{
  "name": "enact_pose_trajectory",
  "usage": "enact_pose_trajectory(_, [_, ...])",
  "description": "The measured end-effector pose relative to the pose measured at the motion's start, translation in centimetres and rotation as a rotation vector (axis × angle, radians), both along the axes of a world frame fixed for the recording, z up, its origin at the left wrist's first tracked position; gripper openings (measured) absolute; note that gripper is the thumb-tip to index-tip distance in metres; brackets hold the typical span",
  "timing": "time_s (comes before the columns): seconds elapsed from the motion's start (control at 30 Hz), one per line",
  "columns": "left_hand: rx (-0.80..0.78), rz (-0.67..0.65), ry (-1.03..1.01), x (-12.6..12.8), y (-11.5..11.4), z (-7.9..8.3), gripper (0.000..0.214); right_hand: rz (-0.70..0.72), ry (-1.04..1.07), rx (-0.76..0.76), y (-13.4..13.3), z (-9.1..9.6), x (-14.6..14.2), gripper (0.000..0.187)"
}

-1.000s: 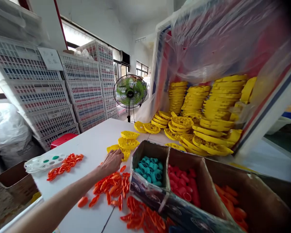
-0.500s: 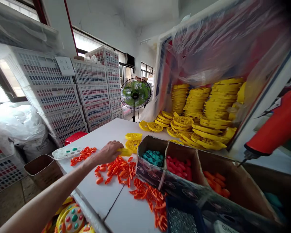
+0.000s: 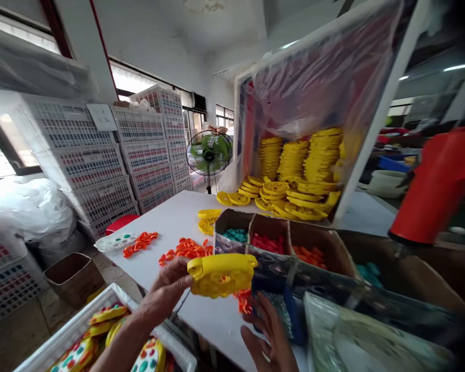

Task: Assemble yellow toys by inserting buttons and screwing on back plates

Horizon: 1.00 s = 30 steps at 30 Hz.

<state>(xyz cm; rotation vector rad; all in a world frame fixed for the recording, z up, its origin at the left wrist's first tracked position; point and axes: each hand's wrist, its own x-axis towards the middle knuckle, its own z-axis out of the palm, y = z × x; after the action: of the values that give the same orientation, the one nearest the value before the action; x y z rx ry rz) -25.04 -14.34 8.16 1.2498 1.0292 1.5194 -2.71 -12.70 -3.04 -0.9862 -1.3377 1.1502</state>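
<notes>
Yellow round plastic shell (image 3: 225, 264) nearer now, L hand (image 3: 169, 285) gripping it; R hand (image 3: 270, 337) spread; wht flat tabletop (image 3: 170, 209), grn-bladed wire-caged fan (image 3: 210, 153) bhnd.

Holding a yellow shell (image 3: 221, 276) over a white table (image 3: 172, 213).
Gripping the yellow shell by its left end with the left hand (image 3: 166, 292), with the right hand (image 3: 270, 333) empty and spread just below and to the right, near a dark blue tray (image 3: 295, 324) of small metal parts (image 3: 284, 309). Looking across to loose orange pieces (image 3: 188, 249) on the table, then to a cardboard box (image 3: 318, 284) divided into compartments of teal parts (image 3: 235, 235), red parts (image 3: 269, 243) and orange parts (image 3: 310, 255), with yellow stacks (image 3: 323, 160) behind. Taking in a red tool (image 3: 434, 188) at far right, a white crate (image 3: 67, 328) of dotted yellow pieces (image 3: 75, 356) by the left forearm (image 3: 128, 335), and a green-bladed fan (image 3: 209, 153) beyond the table.
</notes>
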Motion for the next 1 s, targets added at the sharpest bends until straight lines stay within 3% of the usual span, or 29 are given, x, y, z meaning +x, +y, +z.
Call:
enact_pose_trajectory(0.17, [-0.064,-0.215,-0.246,5.7,-2.7,-2.2,0.018,0.003,0.244,-0.152,-0.5,1.3,3.5,0.089])
enact_pose_trajectory(0.33, [-0.083,-0.33,-0.356,8.8,-3.3,-3.6,0.015,-0.025,0.271,-0.169,-2.2,1.7,7.3,0.079])
enact_pose_trajectory(0.5, [-0.172,-0.412,-0.368,10.2,-3.9,-4.5,0.019,-0.061,0.196,-0.163,-3.8,2.4,11.7,0.065])
enact_pose_trajectory(0.63, [-0.246,-0.593,-0.26,10.7,-4.0,-4.5,0.039,0.112,0.053,-0.227,-4.2,5.5,15.7,0.057])
enact_pose_trajectory(0.73, [-0.272,-0.694,-0.166,12.0,-3.3,-4.0,0.056,0.295,-0.187,-0.128,-3.8,8.7,17.6,0.049])
enact_pose_trajectory(0.87, [-0.313,-0.674,-0.048,14.9,-2.5,-3.9,0.041,0.36,-0.414,0.069,-3.1,11.9,18.1,0.04])
enact_pose_trajectory(1.0, [-0.342,-0.562,-0.184,16.4,-2.5,-5.4,0.023,0.217,-0.393,0.081,-3.1,12.2,18.7,0.062])
